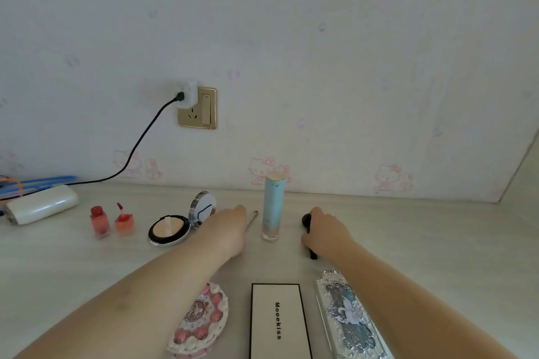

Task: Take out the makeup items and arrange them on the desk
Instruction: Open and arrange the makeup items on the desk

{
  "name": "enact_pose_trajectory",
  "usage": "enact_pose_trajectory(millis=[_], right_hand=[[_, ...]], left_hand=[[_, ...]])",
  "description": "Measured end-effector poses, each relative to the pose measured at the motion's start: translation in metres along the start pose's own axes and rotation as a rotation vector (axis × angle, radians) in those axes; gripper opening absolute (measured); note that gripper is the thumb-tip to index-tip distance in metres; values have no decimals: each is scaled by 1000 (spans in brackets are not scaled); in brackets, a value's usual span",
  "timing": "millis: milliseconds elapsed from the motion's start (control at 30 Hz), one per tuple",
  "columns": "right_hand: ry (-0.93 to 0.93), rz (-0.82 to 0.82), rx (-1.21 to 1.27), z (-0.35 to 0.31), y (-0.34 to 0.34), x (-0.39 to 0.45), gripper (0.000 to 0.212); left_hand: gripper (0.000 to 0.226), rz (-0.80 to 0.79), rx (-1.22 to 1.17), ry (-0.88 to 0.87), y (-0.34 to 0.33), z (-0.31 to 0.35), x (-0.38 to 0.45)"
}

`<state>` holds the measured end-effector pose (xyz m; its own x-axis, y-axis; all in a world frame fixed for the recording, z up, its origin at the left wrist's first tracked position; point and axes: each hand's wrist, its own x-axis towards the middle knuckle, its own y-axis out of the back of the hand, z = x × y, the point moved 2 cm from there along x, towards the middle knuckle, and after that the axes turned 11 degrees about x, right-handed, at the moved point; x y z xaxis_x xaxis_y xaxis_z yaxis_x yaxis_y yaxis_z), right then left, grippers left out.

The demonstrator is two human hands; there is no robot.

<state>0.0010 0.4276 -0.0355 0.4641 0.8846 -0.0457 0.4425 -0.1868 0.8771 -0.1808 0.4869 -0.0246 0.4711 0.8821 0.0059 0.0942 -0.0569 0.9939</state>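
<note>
My left hand [230,227] rests on the desk [408,242] over a thin brush [252,218], whose tip sticks out past my fingers; whether it grips it is unclear. My right hand [325,232] closes around a black makeup brush [306,221] lying on the desk. Between my hands stands an upright pale-blue tube [272,207] with a gold cap. To the left lie an open powder compact [175,226] and two red lip tint bottles [100,221], one of them open [124,220]. Near me lie a pink cake-shaped case [201,323], a white Mooekiss box [277,323] and a silver ornate palette [350,318].
A white power bank [40,207] lies at the far left with a black cable [140,143] running up to a gold wall socket [198,108]. Blue items [38,182] lie behind it. The wall stands close behind the desk; a side panel [522,178] closes the right.
</note>
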Motion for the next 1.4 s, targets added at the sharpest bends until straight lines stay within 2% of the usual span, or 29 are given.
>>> enact_pose_trajectory(millis=[200, 367, 500, 600, 667, 767, 900, 1033, 1200, 1400], right_hand=[[-36, 17, 95, -1, 2, -8, 39], [3, 88, 378, -1, 17, -22, 48], [77, 164, 622, -6, 38, -42, 31], [112, 195, 803, -15, 50, -62, 12], [138, 160, 889, -24, 55, -79, 9], [184, 66, 946, -43, 54, -107, 10], [205, -24, 995, -65, 44, -133, 4], [222, -116, 1072, -89, 26, -154, 13], [230, -138, 960, -128, -12, -179, 21], [267, -312, 835, -170, -71, -207, 20]], left_hand=[[33, -39, 25, 31, 2, 2, -3], [29, -77, 8, 42, 8, -2, -9], [4, -54, -104, 38, 28, -13, -21], [9, 54, -246, 35, 46, -30, -38], [16, 125, -310, 15, 59, -45, -55], [11, 171, -363, -22, 71, -67, -89], [24, 197, -244, -78, 71, -94, -143], [7, 213, -150, -170, 54, -126, -196], [23, 169, 47, -289, 19, -164, -250], [36, 122, 33, -328, -15, -185, -280]])
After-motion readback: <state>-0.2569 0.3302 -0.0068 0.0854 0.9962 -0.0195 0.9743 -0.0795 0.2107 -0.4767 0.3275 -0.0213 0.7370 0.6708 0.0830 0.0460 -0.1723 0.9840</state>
